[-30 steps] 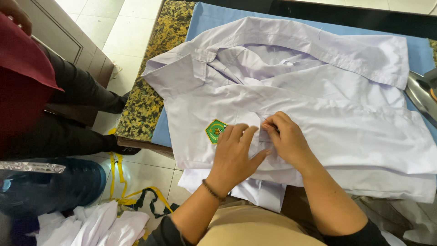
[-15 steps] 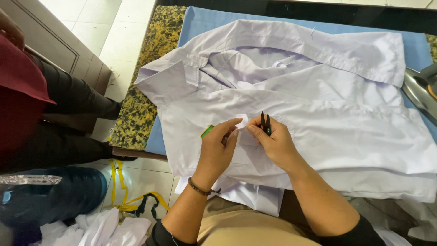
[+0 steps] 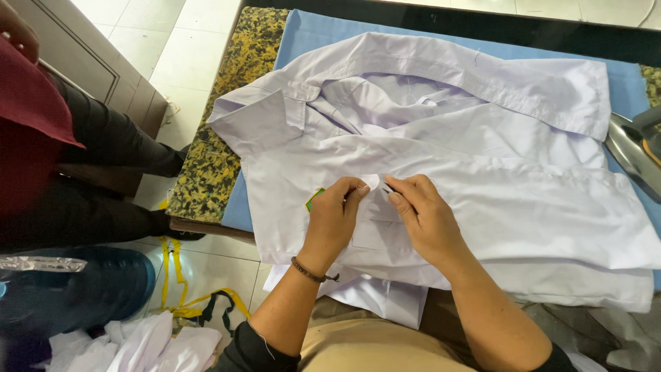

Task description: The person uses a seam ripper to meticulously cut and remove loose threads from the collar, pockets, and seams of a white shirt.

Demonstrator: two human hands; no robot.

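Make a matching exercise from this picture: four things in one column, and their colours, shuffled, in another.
Things:
1. shirt
2. badge
3. board cover
4. bracelet on the left hand

Colours:
A. blue
B. brown
C. white
D. green

Pairs: 1-C, 2-D, 3-A, 4-B

Garment workshop; white shirt (image 3: 441,172) on blue-padded ironing table (image 3: 310,41); iron (image 3: 637,148) at edge.
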